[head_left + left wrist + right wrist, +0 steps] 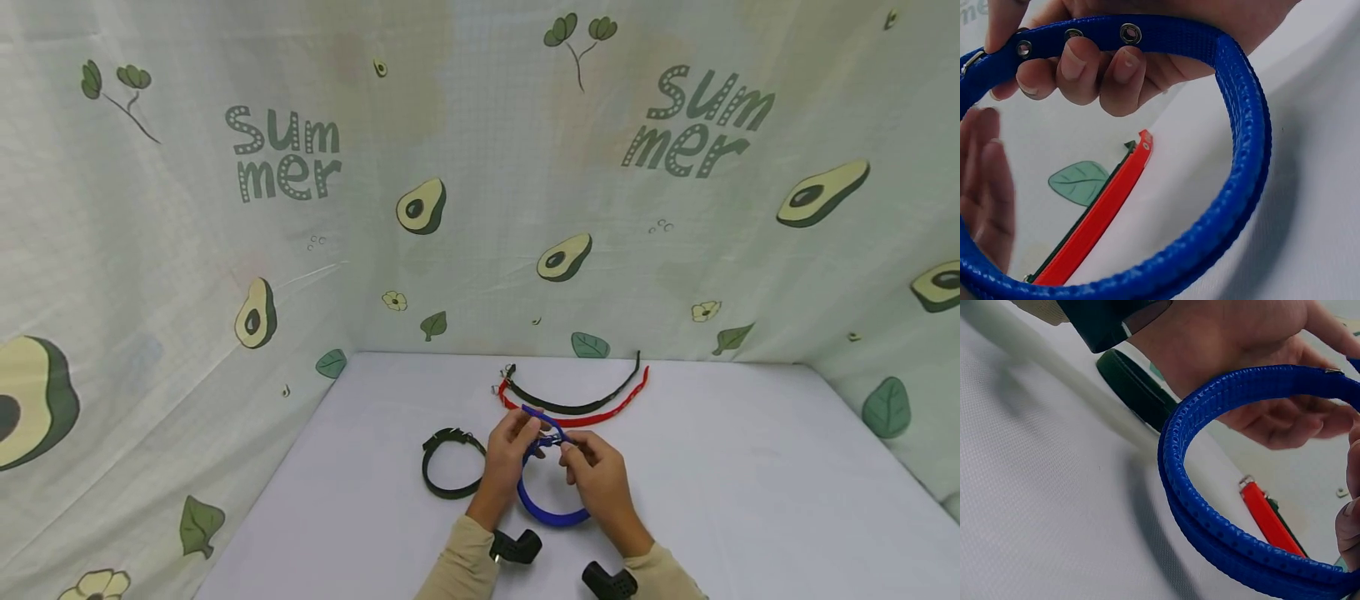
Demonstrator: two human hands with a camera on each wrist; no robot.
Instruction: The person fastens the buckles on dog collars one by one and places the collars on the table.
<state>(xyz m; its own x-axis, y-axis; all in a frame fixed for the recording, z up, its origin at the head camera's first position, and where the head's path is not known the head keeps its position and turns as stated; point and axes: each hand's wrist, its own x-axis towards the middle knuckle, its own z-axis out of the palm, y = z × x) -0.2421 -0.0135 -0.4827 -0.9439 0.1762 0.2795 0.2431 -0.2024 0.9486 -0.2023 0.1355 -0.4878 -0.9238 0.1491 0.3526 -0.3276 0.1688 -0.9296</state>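
A blue collar (553,518) with metal eyelets and a small buckle is bent into a loop between both hands. My left hand (507,454) holds it on the buckle side, where the strap's loose end rises past the fingers. My right hand (600,475) pinches the strap on the other side of the buckle. In the left wrist view, curled fingertips (1074,69) lie over the eyelet strip of the blue collar (1247,137). In the right wrist view, the loop (1179,469) hangs below the left hand (1241,375).
A dark green collar (450,493) lies looped on the white table (360,500), left of my left hand. Behind the hands, a red collar (615,410) and another dark green collar (573,409) lie stretched in curves. A printed curtain (480,150) stands behind the table.
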